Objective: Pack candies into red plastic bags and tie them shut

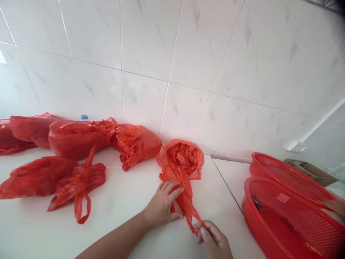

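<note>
A red plastic bag stretches between my hands at the centre of the white table. My left hand is curled around its gathered middle, fingers on top and thumb below. Lower down, my right hand pinches the bag's loop handle between thumb and fingers. Just behind lies a crumpled mass of red bags, its opening facing me and touching the held bag. To the left rests a knotted red bag with its handles loose. What that knotted bag contains is hidden.
Several filled red bags line the tiled wall, with a blue bottle cap behind them. Two red plastic baskets stand at right, the nearer holding small dark items. Another person's hand touches them. Behind is a cardboard box.
</note>
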`<act>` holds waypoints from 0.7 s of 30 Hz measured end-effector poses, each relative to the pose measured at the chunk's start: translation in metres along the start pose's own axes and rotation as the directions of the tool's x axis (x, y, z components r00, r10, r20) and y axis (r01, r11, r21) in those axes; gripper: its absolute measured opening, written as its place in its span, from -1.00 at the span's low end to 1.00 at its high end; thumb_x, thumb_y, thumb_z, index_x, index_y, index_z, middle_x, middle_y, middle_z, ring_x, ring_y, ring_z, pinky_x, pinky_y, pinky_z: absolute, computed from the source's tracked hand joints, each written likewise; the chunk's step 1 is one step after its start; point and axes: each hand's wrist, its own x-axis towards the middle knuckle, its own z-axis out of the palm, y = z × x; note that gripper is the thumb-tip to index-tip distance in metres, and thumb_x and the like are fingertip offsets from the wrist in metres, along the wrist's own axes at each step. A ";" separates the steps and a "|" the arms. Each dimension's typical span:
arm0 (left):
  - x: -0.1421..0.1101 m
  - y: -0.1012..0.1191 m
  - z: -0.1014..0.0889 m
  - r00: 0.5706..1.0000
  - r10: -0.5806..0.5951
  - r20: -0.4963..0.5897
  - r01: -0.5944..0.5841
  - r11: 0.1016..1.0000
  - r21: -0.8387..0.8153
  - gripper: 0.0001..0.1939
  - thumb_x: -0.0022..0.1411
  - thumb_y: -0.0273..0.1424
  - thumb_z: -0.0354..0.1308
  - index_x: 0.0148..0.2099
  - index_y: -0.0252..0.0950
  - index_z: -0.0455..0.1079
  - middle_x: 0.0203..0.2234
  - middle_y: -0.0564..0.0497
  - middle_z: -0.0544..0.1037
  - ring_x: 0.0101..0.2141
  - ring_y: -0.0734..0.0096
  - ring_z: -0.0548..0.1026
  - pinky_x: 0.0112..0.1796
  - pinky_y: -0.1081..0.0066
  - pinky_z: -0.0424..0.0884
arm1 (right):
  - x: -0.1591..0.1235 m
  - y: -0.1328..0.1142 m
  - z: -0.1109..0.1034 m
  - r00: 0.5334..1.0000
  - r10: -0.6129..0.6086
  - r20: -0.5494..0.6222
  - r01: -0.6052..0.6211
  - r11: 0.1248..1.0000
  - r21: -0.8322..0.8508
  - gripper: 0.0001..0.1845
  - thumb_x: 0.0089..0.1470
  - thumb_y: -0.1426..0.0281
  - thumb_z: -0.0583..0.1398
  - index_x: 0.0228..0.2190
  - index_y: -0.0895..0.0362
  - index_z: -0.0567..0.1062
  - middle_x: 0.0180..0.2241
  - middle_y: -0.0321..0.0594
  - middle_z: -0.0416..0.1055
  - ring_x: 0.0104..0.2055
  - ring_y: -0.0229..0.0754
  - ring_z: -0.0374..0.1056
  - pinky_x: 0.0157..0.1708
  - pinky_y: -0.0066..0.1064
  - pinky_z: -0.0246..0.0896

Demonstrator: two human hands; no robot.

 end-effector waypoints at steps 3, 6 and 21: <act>-0.013 -0.005 0.000 0.991 -0.130 -0.008 0.130 0.992 0.002 -0.50 0.01 -0.31 0.28 0.05 -0.11 0.37 0.08 -0.12 0.38 0.11 -0.05 0.24 0.08 -0.09 0.12 | 0.018 -0.020 0.005 0.987 -0.063 0.146 0.053 0.996 0.069 -0.61 0.05 0.05 0.16 -0.53 0.12 0.45 -0.60 -0.33 0.26 -0.41 -0.22 0.26 -0.27 -0.41 0.15; -0.010 -0.030 -0.009 0.959 -0.276 -0.060 0.275 0.961 -0.035 -0.63 0.06 -0.52 0.12 -0.06 -0.15 0.43 0.00 -0.12 0.42 0.07 0.00 0.27 0.04 -0.04 0.13 | 0.049 -0.035 0.001 0.993 -0.045 0.113 0.008 0.953 0.302 -0.64 0.06 0.08 0.17 -0.53 0.11 0.40 -0.72 -0.44 0.06 -0.53 -0.27 0.18 -0.33 -0.39 0.19; 0.005 -0.023 -0.022 0.823 -0.543 0.167 0.447 0.437 -0.780 -0.79 0.20 -0.25 0.02 -0.38 -0.27 0.20 -0.50 0.07 0.41 -0.53 0.52 0.35 -0.47 0.49 0.25 | 0.043 -0.025 0.061 0.661 -0.726 0.189 0.715 0.533 -0.453 -0.79 0.18 0.46 0.02 -0.31 0.09 0.45 -0.42 -0.21 0.44 -0.38 -0.23 0.38 -0.33 -0.44 0.30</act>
